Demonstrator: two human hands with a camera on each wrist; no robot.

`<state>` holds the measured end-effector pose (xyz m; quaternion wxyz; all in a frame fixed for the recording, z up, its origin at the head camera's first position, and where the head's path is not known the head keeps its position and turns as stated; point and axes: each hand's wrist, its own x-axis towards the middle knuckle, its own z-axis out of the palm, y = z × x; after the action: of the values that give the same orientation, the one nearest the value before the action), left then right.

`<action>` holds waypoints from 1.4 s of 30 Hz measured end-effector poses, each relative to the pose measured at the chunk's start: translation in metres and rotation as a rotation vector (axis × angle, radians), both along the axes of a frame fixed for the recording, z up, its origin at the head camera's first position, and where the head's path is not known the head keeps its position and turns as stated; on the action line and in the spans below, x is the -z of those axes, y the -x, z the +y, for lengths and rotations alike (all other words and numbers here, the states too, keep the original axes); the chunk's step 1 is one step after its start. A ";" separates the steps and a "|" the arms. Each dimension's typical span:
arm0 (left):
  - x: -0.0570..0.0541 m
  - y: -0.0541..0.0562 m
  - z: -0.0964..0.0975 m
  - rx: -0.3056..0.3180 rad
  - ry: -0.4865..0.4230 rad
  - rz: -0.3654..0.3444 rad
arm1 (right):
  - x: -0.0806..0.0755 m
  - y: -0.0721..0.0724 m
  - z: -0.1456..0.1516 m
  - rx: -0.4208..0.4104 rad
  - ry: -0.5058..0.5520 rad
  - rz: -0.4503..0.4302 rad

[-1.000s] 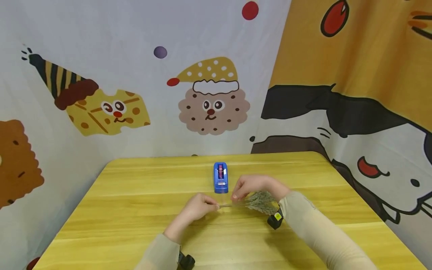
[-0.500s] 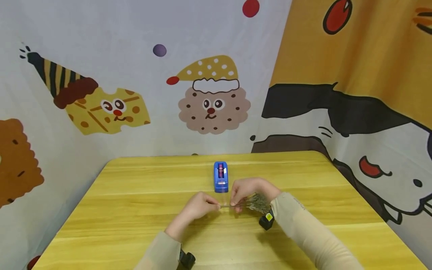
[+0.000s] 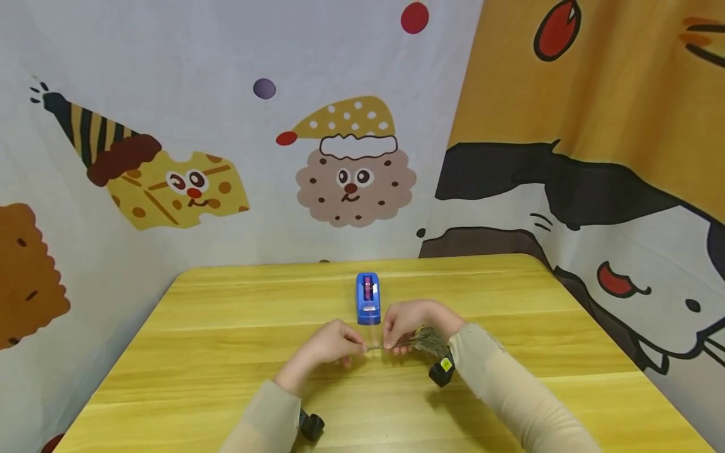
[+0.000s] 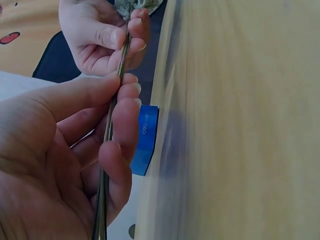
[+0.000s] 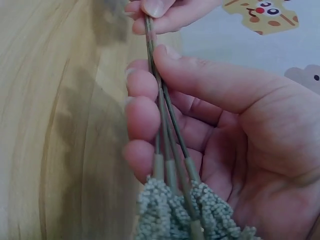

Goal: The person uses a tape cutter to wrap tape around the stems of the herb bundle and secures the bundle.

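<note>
Up close, left hand (image 3: 335, 343): thumb and fingers pinch the stems (image 4: 101, 200) of a dried bundle, whose lower ends lie across the palm.
Right hand (image 3: 409, 318): thumb pressed to the same stems, fingers curled behind them; the pale-green seed heads (image 5: 155, 205) fan out beneath the palm.
Stems between the hands: a short stretch bridges the two pinches, just in front of the blue dispenser; the step in hand appears to be steadying and lining up the bundle at the tape.
Fingertips' next call: likely a firm pinch on both sides, stems tight together and level across the strip.
Right fingertips' shift: against the frame a second earlier, they sit lower, on the stems, and the seed heads show smaller beside the wrist.
Tape strip (image 3: 372, 335): clear, running from the dispenser toward the stems; whether it already sticks to them, one cannot tell.
Blue dispenser (image 3: 369, 299): upright beyond the hands on the wood-grain table (image 3: 170, 352), in the same spot as earlier.
Cartoon curtain (image 3: 198, 63): hangs behind the table's far edge.
</note>
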<state>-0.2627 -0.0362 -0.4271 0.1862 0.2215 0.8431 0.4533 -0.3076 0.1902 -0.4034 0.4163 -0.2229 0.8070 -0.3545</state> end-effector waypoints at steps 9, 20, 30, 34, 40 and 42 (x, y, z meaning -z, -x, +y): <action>0.005 0.007 -0.003 0.030 -0.018 -0.057 | 0.003 -0.009 -0.001 0.017 0.027 0.120; 0.008 0.004 -0.002 0.130 -0.030 -0.008 | 0.006 -0.020 -0.004 0.042 0.084 0.250; 0.006 0.003 0.001 0.166 -0.046 -0.013 | 0.006 -0.026 -0.004 0.075 0.055 0.314; 0.008 0.005 0.000 0.173 -0.046 0.025 | 0.005 -0.027 -0.004 0.095 0.063 0.288; 0.006 0.006 0.000 0.143 -0.044 0.049 | 0.004 -0.025 -0.004 0.059 0.067 0.330; 0.006 0.007 0.001 0.124 -0.037 0.050 | 0.004 -0.024 -0.004 0.051 0.066 0.352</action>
<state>-0.2694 -0.0352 -0.4331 0.1888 0.2881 0.8234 0.4509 -0.2831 0.1866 -0.4079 0.2521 -0.2745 0.8607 -0.3468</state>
